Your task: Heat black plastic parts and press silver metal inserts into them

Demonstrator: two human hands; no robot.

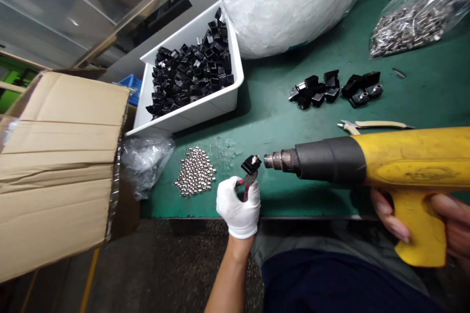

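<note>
Yellow heat gun (411,159) fills your closed right hand (414,220), its nozzle pointing left. Your gloved left hand (238,208) grips red-handled pliers (249,181) clamping a black part (251,164).

Workshop, with parts-strewn green workbench (308,122).

Bare green surface (293,122) lies between the pile of small silver metal fittings (196,172) and the row of black plastic housings (316,92); the yellow heat gun with black barrel (367,159) blocks the right side.
</note>
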